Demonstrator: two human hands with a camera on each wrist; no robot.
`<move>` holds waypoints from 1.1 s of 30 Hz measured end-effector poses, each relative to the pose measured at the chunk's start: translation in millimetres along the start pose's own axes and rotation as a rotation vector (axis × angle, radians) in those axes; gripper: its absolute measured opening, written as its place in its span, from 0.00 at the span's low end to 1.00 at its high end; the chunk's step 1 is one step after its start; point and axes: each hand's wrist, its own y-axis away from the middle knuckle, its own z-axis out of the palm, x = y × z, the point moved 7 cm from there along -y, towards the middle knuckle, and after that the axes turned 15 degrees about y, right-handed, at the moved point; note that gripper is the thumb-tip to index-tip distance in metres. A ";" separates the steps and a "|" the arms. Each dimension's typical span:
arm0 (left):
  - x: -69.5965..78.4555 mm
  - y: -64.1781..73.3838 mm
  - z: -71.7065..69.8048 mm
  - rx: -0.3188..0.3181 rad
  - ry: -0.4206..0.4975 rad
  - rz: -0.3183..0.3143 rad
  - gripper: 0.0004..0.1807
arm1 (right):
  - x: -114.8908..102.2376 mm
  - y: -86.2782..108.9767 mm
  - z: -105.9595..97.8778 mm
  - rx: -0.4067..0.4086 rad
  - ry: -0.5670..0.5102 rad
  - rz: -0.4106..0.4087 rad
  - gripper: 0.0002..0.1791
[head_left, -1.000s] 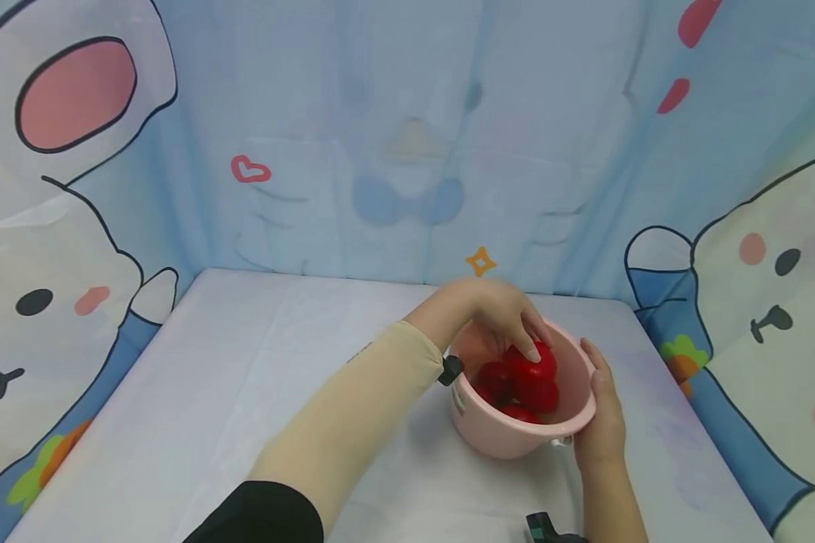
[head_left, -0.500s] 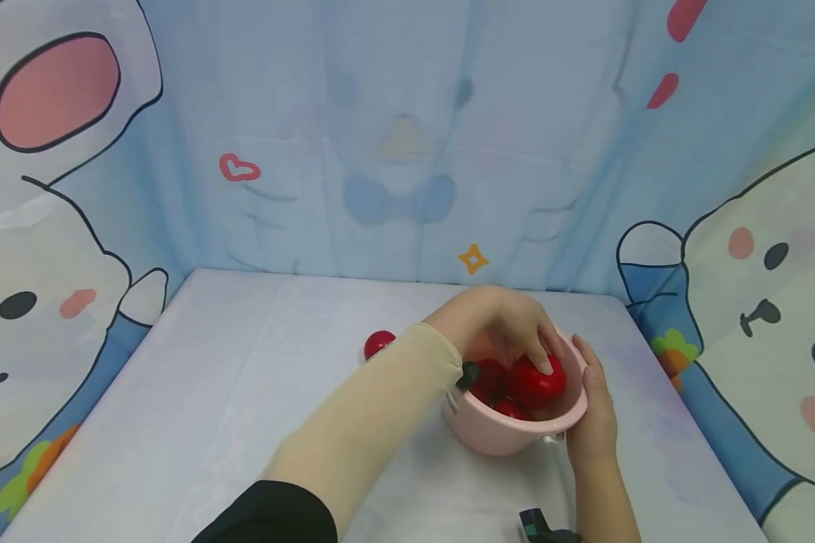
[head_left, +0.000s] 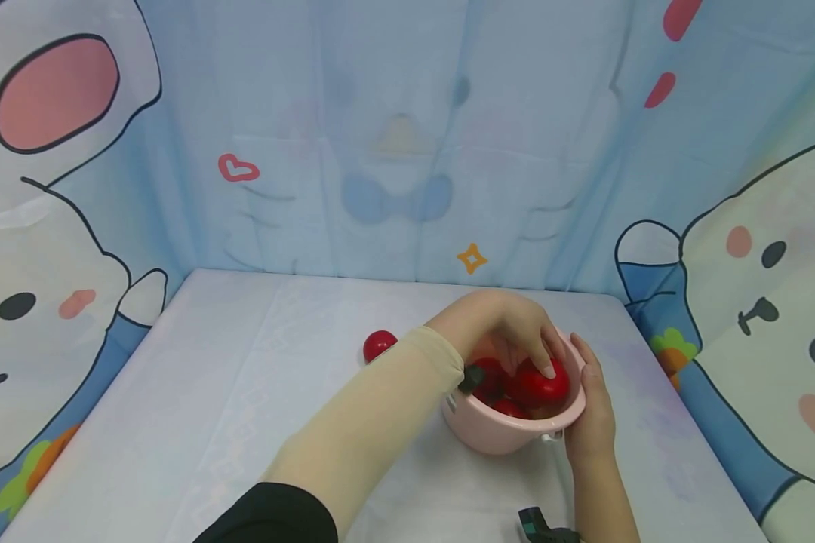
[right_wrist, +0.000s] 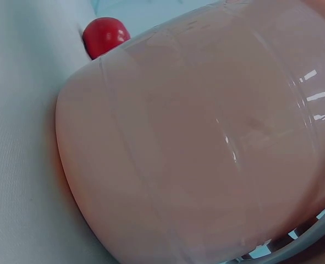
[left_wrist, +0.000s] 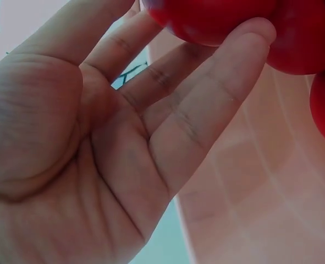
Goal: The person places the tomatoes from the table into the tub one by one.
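My left hand (head_left: pixel 516 328) reaches over the far-left rim into a pink bucket (head_left: pixel 492 437). Its thumb and fingers grip a glossy red round fruit (head_left: pixel 545 383), like a tomato, inside the bucket. In the left wrist view, the fingers (left_wrist: pixel 206 118) curve up against a smooth red fruit (left_wrist: pixel 206 19). Other red fruits (head_left: pixel 509 408) lie beside and under the gripped one, partly hidden. On the bucket's right side, my right hand (head_left: pixel 592 418) holds the wall, thumb near the rim. The right wrist view is filled mostly by the bucket's outer wall (right_wrist: pixel 178 137).
One more red fruit (head_left: pixel 379 345) lies on the white-covered table (head_left: pixel 244 377), left of the bucket and partly behind the sleeved left forearm (head_left: pixel 360 422). A blue cartoon-printed curtain (head_left: pixel 278 211) rises behind and at both sides. A dark device (head_left: pixel 546 528) sits at the right wrist.
My left hand has shifted right and slightly down inside the bucket with the red fruit. The fruit on the table, hidden earlier, now shows past the forearm. My right hand stays at the bucket.
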 end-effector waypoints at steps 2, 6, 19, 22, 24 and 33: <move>-0.9 0.5 0.1 0.002 0.012 -0.001 0.24 | -0.2 0.1 0.3 -0.002 -0.003 -0.002 0.27; -2.7 2.0 -0.1 0.004 0.023 -0.011 0.25 | -0.2 0.3 0.9 -0.001 -0.001 0.008 0.27; -2.0 7.0 -6.2 0.031 0.102 0.041 0.24 | 1.5 0.9 0.7 0.007 0.040 0.032 0.26; 0.1 13.7 -11.9 0.045 0.140 0.105 0.26 | 1.0 0.2 0.0 0.010 0.044 0.026 0.26; 0.4 20.1 -18.3 0.066 0.138 0.140 0.26 | 0.4 -0.2 -0.1 0.011 0.042 0.019 0.26; -20.4 52.8 -58.4 0.162 0.108 0.237 0.27 | 1.5 -1.4 0.2 0.031 0.084 0.031 0.26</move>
